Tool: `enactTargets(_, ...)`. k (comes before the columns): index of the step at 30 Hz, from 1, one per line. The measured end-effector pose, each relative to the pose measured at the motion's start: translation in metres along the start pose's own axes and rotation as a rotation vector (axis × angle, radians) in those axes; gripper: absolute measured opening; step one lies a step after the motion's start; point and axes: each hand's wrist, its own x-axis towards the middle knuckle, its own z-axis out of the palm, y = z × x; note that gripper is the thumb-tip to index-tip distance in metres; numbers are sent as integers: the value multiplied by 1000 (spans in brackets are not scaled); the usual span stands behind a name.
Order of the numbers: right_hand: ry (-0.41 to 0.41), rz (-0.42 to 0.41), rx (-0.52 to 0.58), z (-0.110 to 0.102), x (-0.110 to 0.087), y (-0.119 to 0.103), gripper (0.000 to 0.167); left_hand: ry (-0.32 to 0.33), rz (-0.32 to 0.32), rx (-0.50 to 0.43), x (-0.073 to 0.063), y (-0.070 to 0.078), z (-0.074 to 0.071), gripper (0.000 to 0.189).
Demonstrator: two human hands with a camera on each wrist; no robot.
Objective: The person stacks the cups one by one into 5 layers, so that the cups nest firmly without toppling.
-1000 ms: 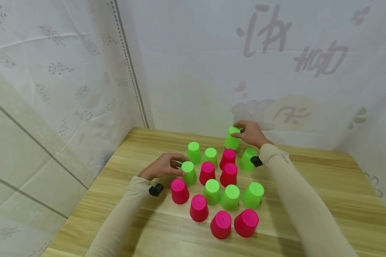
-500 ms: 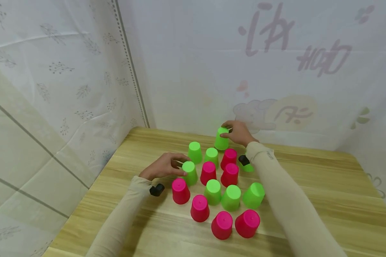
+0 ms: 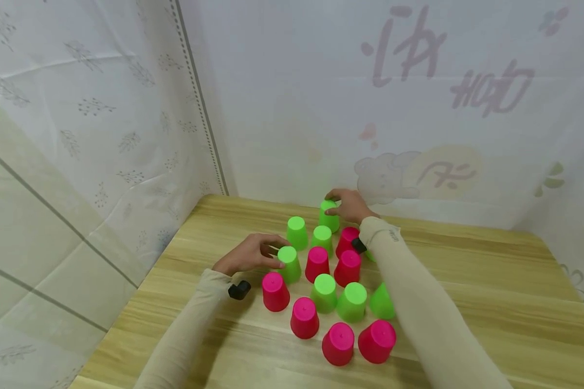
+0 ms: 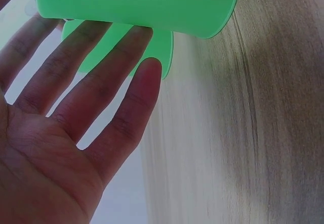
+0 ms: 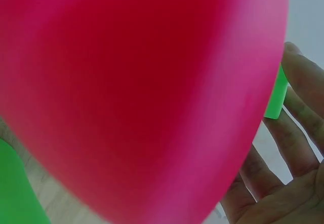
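Note:
My left hand (image 3: pixel 248 254) holds an upside-down green cup (image 3: pixel 290 265) at the left of the group, thumb in front and fingers behind. In the left wrist view the long fingers (image 4: pixel 121 122) lie fairly straight along the green cup (image 4: pixel 136 3). At the back, my right hand (image 3: pixel 351 207) pinches another upside-down green cup (image 3: pixel 328 219) near its top. Whether that cup rests fully on the table cannot be told. A pink cup (image 5: pixel 142 97) fills most of the right wrist view, hiding nearly all of the held cup (image 5: pixel 276 97).
More upside-down cups stand on the wooden table (image 3: pixel 243 346): several pink ones, such as the front pink cup (image 3: pixel 338 344), and several green ones, such as the middle green cup (image 3: pixel 352 302). My right sleeve (image 3: pixel 418 292) partly covers a green cup (image 3: pixel 382 302). A patterned cloth (image 3: pixel 282 108) hangs behind.
My right hand has moved left along the back with its green cup, and slightly down, to behind the back-row green cups. My left hand stays at its cup.

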Motion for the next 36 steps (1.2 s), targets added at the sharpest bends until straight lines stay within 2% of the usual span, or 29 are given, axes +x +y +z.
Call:
enactTargets(7, -44, 6, -18, 1, 9, 1, 46, 4, -9, 2, 0, 1, 1, 47)
enactTargets(17, -86, 14, -35, -3, 9, -8, 46, -3, 1, -14, -1, 0, 1, 47)
enactTargets(24, -83, 12, -63, -3, 9, -13, 46, -5, 13, -7, 0, -1, 1, 46)
enactTargets(31, -109, 21, -58, -2, 11, -12, 56, -10, 2, 9, 1, -1, 1, 47)
enactTargets(36, -112, -1, -30, -10, 12, -12, 60, 5, 2, 32, 1, -1, -2, 48)
